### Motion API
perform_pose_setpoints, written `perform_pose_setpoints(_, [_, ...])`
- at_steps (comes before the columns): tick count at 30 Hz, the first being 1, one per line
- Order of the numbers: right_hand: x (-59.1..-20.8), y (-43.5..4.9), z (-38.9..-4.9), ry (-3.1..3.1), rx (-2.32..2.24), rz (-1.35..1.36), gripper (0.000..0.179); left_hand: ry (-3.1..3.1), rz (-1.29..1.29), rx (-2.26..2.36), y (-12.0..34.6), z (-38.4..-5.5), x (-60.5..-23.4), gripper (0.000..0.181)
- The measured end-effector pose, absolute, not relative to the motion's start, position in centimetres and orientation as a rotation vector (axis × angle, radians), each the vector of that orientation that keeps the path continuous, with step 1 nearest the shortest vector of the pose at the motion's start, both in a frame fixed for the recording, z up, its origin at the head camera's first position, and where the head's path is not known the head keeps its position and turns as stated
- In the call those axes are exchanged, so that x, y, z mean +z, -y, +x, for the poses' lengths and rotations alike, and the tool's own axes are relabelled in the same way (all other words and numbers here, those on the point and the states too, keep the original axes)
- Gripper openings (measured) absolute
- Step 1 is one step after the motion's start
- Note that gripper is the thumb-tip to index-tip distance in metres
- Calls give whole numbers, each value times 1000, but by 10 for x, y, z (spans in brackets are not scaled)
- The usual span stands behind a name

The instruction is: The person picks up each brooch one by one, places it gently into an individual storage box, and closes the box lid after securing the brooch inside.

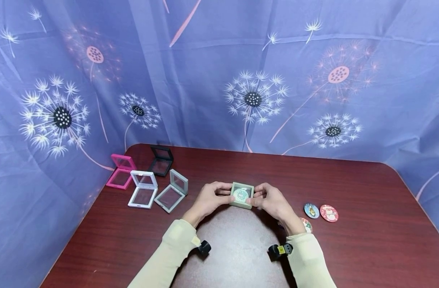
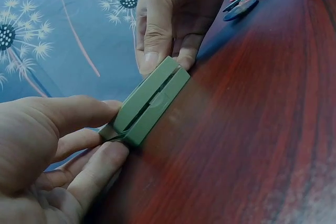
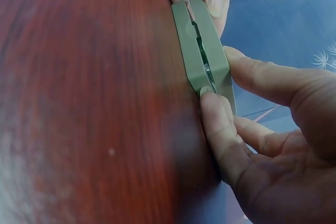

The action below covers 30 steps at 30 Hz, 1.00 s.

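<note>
Nearest are two cream sleeves, each with a small black wrist camera, reaching in over the dark red table (image 1: 349, 240). Both hands meet at its middle on one sage-green display case (image 1: 242, 195), which stands low on the tabletop with its clear window facing up and a round picture badge visible inside.

The left hand (image 1: 208, 200) pinches the case's left end, thumb on top and fingers beneath. The right hand (image 1: 271, 202) pinches the right end the same way. Seen edge-on from the wrist cameras, the case (image 2: 149, 100) shows two frame halves with a narrow seam between them (image 3: 202, 51), and the thumbs bear on the upper half while the fingers back the lower one. Gripping at opposite ends like this would spread even pressure along the seam, probably to squeeze the halves together or keep them aligned.

To the right, near the right wrist, lie loose round badges — a blue one (image 1: 311, 210), a red one (image 1: 329, 213), and a third (image 1: 306, 225) half hidden by the hand: three that I can count, close enough to reach.

Farther back on the left stand four more cases, all propped open — white (image 1: 143, 189), grey-green (image 1: 172, 195), pink (image 1: 120, 171) and black (image 1: 160, 160) — grouped clear of the hands. That makes five cases in all.

Behind everything hangs a blue dandelion-print cloth (image 1: 241, 80).
</note>
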State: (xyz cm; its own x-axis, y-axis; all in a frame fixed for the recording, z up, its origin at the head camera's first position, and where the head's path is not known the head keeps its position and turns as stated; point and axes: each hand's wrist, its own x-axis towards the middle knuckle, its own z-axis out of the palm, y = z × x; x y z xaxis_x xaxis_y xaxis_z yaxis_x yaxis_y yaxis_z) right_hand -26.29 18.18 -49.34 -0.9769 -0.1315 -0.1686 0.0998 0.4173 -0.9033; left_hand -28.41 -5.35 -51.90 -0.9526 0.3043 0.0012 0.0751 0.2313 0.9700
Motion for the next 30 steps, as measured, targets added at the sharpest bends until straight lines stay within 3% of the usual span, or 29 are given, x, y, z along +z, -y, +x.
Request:
perform_pose_setpoints(7, [-493,-183,-262,-2453,-1598,-47,46,-2289,369,1801,55,-284,-518,44])
perform_pose_setpoints(15, [-491,-183,-264,-2492,-1510,-155,79,-2220,436,1800,59,-286,-517,60])
perform_pose_setpoints(19, [-492,-181,-263,-2493,-1492,-183,86,-2225,457,1787,59,-286,-516,63])
perform_pose_setpoints(30, [-490,-183,-260,-2520,-1493,-177,78,-2285,468,1767,58,-285,-519,60])
